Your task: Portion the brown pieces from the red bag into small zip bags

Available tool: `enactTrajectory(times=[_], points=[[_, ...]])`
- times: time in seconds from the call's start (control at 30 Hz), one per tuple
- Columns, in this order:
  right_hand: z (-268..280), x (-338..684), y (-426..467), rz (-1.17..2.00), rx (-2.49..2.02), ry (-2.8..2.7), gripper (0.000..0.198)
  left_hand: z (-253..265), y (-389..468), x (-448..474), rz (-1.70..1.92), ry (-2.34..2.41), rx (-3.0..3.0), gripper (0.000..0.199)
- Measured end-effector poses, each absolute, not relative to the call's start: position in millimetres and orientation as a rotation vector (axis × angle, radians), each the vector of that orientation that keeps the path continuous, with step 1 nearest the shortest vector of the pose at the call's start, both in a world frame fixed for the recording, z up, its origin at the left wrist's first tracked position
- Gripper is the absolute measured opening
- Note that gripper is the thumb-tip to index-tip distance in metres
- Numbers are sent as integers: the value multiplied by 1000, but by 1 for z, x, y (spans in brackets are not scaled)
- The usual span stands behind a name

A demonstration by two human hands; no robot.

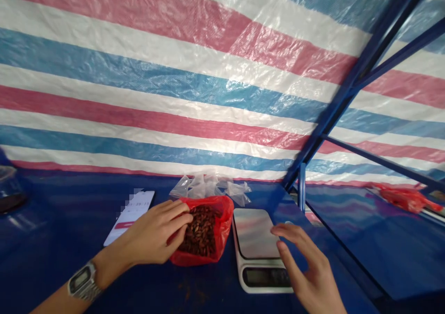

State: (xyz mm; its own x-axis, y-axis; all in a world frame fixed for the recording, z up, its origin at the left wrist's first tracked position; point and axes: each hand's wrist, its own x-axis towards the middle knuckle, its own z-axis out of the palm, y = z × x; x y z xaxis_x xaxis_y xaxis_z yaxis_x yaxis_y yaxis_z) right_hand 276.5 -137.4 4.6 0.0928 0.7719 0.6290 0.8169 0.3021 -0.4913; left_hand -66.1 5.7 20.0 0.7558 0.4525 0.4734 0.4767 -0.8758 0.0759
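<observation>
A red plastic bag (225, 221) stands with its mouth spread wide, full of small dark brown, seed-like pieces (201, 233). My left hand (162, 233) is at the bag's left side, its fingers bent over the rim and the thumb below, closed on the plastic; the fingertips are beside the brown pieces. Right of the bag sits a digital kitchen scale (257, 235) with a bare metal plate and a dark display. Over the scale's right edge hovers my right hand (306, 263), thumb and fingers apart, holding nothing. It covers part of the display.
Several small clear plastic bags (208, 186) lie behind the red bag. A phone (134, 212) rests under my left forearm's far side. A clear container (10, 191) stands far left. Blue metal bars (327, 119) rise at the right, before a striped tarp (174, 96). Another red bag (405, 198) lies far right.
</observation>
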Motion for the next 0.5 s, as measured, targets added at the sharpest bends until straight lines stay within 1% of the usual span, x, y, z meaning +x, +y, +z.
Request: enactTrajectory(times=[0.13, 0.2, 0.23, 0.3, 0.37, 0.43, 0.5], points=[[36, 223, -105, 117, -1253, -2101, 30, 20, 4, -65, -745, -1012, -2937, 30], [47, 204, -78, 76, -1202, -2278, 32, 15, 5, -62, -743, -1093, -2924, 32], [49, 198, -65, 42, -1205, -2348, 29, 12, 6, -60, -742, -1110, -2918, 33], [48, 193, -42, 11, -1256, -2443, 16, 4, 7, -58, -733, -1113, -2903, 40], [44, 197, -26, -21, -1358, -2472, 14, -3, 7, -56, -690, -1110, -2888, 49], [41, 204, -17, -7, -1429, -2484, 16, -7, 6, -56, -607, -1122, -2877, 57], [39, 212, -16, 74, -1452, -2494, 26, -8, 5, -56, -523, -1139, -2869, 58]])
